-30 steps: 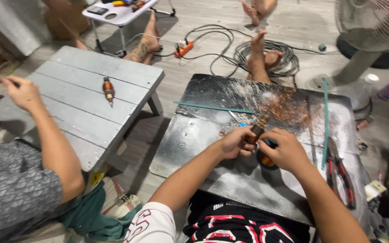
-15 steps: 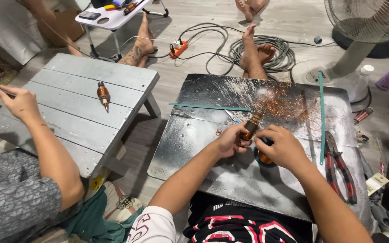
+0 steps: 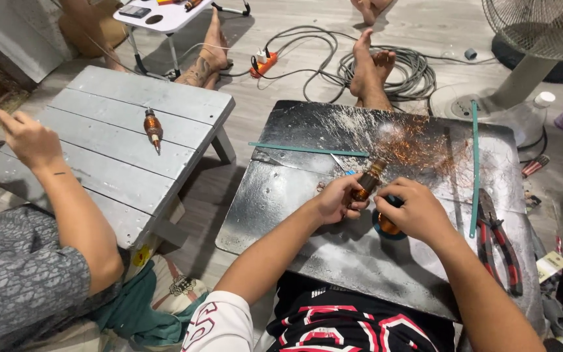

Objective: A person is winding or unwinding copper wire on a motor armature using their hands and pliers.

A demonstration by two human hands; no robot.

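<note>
Copper-wound motor armature (image 3: 364, 188) now sits pinched in our left hand (image 3: 337, 199), fingers curled shut round its lower end, shaft tip angled up and away over the scuffed metal sheet (image 3: 307, 215). Compared with a second ago we have pulled it a touch nearer to us and the view has dropped; grip itself reads unchanged. Our right hand (image 3: 412, 212) is closed over a small round dark-teal piece (image 3: 386, 228) with something copper-coloured in it, pressed on the sheet just beside the armature. We judge we are mid-work on the winding, both hands committed, nothing set down.

Loose copper strands (image 3: 418, 146) are scattered beyond the hands.

Edges and room:
- Thin green strip (image 3: 307, 150) lies across the sheet ahead of the left hand, apart from it.
- Second green strip (image 3: 474, 169) runs along the right side; red-handled pliers (image 3: 500, 241) are just beyond it, near our right forearm.
- Sheet's left edge overhangs a gap to the grey wooden table (image 3: 105, 143), where another armature (image 3: 152, 127) lies alone.
- Co-worker's hand (image 3: 27, 140) is up at far left, well apart from us.
- Bare sheet between our forearms and to the near left is the open room.
- Cable coil (image 3: 405, 65), feet and fan base (image 3: 490, 104) crowd the far side.
</note>
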